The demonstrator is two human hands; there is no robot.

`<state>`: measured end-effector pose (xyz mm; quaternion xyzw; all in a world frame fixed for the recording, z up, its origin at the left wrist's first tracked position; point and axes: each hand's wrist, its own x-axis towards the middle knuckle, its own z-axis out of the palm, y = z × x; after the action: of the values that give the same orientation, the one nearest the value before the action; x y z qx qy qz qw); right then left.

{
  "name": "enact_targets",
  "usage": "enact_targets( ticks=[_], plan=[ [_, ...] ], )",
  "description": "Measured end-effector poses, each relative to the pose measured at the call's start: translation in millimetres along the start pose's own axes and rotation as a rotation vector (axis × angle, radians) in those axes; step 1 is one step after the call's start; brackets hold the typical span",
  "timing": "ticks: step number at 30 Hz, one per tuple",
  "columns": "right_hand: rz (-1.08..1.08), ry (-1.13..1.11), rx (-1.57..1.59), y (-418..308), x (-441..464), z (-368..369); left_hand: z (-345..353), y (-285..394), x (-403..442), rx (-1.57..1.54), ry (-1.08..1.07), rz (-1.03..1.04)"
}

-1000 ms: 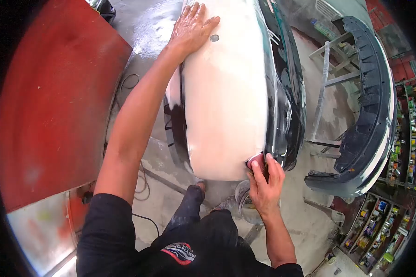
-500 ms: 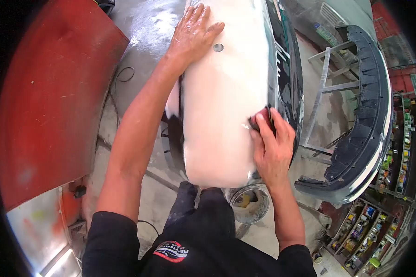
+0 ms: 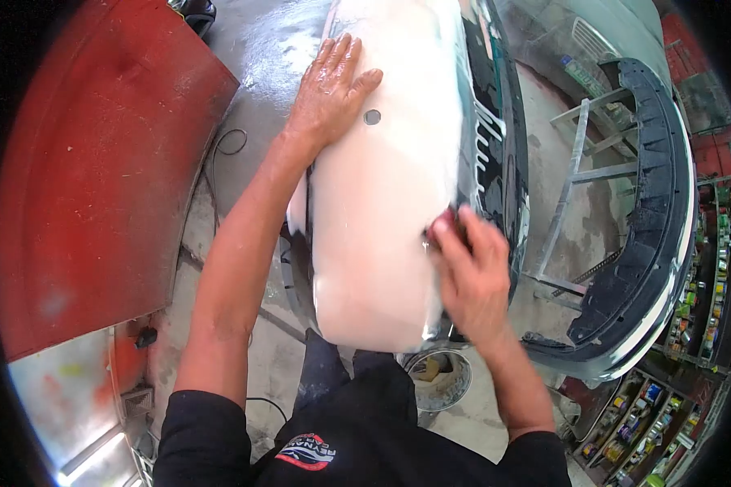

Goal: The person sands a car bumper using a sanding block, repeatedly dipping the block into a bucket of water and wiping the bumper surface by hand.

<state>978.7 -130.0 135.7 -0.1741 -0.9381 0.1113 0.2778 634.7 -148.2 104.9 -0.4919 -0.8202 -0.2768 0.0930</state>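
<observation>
- The left hand point(image 3: 326, 101) is resting flat on the pale panel point(image 3: 365, 260), fingers released.
- The right hand point(image 3: 473, 272) is grasping a red block point(image 3: 442, 225) at the panel's right side.
- A bucket point(image 3: 466, 380) is standing below.

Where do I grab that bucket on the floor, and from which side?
Probably by the bucket's near rim, coming from above on your side. Its round edge looks open there, while the pale panel's end crowds the far edge in this view. I can't make out a handle. Your right hand seems closer, but it holds a reddish block.
</observation>
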Motion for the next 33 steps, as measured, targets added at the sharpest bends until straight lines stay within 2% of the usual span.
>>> enact_targets(
  ticks=[6,9,13,19,25,32,33],
  plan=[
    [0.028,0.096,0.011,56.4,128.6,31.2,3.1,-4.1,0.5,-0.012,0.020,0.047],
    [0.063,0.081,0.001,50.7,125.3,28.4,1.1,-1.9,0.2,-0.025,0.018,0.039],
    [0.086,0.033,-0.014,35.6,77.9,17.0,1.0,4.2,-0.7,-0.024,0.026,0.000],
    [0.042,0.096,-0.052,61.3,157.0,36.5,0.8,3.3,-1.6,-0.047,0.038,0.013],
    [0.137,0.039,0.006,31.6,97.7,20.6,-4.2,6.2,1.0,-0.063,0.012,-0.008],
    [-0.009,0.147,-0.061,72.1,185.0,50.4,3.6,3.2,-3.4,-0.080,0.050,0.007],
    [0.095,0.109,-0.011,63.2,171.3,43.5,2.7,4.1,-1.3,-0.074,0.049,0.006]
  ],
)
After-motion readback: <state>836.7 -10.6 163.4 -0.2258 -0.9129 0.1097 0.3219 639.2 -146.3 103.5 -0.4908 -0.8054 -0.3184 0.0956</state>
